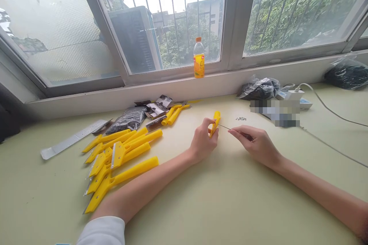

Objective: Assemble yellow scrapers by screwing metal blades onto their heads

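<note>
My left hand (204, 140) is closed around a yellow scraper (216, 118), held up off the table. My right hand (257, 142) grips a screwdriver (225, 126) by its dark handle, mostly hidden in the fingers. Its thin shaft points left, with the tip at the scraper's head; whether it sits in a screw I cannot tell. Just beyond my right fingers lies a small heap of screws (240, 118). Left of my left forearm is a pile of yellow scrapers (132, 153) with metal blades, their heads mostly to the left.
Behind the pile lie a clear plastic strip (73, 138), a bag of dark items (126, 119), torn packaging (157, 109) and more yellow scrapers (175, 114). A drink bottle (199, 59) stands on the sill. At right are another bag (260, 88), a charger (294, 95) and white cables (330, 103).
</note>
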`<state>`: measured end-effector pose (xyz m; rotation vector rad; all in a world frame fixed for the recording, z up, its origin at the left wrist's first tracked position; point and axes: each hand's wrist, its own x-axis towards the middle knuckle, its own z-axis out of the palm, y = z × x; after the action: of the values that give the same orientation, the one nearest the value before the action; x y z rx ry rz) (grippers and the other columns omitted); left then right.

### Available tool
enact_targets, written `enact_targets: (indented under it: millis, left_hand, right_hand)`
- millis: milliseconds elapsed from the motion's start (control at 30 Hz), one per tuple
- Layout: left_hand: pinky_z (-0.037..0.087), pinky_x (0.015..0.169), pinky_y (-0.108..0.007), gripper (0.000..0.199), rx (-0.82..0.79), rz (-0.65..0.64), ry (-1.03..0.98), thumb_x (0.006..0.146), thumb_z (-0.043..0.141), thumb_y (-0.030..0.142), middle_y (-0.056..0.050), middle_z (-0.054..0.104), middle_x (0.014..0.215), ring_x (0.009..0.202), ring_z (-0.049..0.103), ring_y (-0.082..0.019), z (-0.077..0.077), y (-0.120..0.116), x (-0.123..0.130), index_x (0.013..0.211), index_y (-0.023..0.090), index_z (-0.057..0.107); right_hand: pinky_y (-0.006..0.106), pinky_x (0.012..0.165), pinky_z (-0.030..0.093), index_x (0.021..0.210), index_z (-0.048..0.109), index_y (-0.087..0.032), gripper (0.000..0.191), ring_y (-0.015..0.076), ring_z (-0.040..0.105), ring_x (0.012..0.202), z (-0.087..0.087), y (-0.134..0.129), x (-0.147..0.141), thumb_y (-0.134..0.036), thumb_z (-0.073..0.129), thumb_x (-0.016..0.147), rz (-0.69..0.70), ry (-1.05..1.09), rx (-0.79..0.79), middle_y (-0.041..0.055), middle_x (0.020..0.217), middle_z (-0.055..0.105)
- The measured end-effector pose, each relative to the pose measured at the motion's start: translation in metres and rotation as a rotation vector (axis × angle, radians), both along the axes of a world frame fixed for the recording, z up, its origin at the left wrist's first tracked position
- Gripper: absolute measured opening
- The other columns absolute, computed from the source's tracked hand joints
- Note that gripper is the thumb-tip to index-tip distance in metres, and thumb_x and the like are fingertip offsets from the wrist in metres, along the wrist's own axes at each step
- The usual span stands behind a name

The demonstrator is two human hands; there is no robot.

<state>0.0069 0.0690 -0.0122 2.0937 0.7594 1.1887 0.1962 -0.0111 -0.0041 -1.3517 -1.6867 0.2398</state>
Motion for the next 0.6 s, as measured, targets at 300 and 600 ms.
enact_targets:
  millis: [300, 600]
  left_hand:
    - [0.056, 0.053, -0.024, 0.018, -0.061, -0.007, -0.031, 0.095, 0.057, 0.03, -0.009, 0.062, 0.132, 0.069, 0.071, -0.011, 0.002, 0.001, -0.001, 0.107, 0.023, 0.046]
    - [0.061, 0.082, -0.037, 0.017, 0.26, -0.113, 0.175, 0.098, 0.047, 0.021, -0.009, 0.065, 0.134, 0.107, 0.071, -0.023, 0.001, -0.006, -0.003, 0.113, 0.026, 0.052]
  right_hand:
    - [0.033, 0.061, 0.038, 0.088, 0.068, -0.024, 0.027, 0.0176, 0.049, 0.064, 0.003, 0.0, -0.001, -0.047, 0.056, 0.097, -0.005, -0.008, 0.019, 0.0037, 0.076, 0.062]
    - [0.027, 0.052, 0.031, 0.109, 0.059, -0.025, 0.039, 0.012, 0.035, 0.056, 0.012, -0.009, -0.013, -0.058, 0.066, 0.088, 0.072, 0.391, -0.172, -0.0055, 0.065, 0.041]
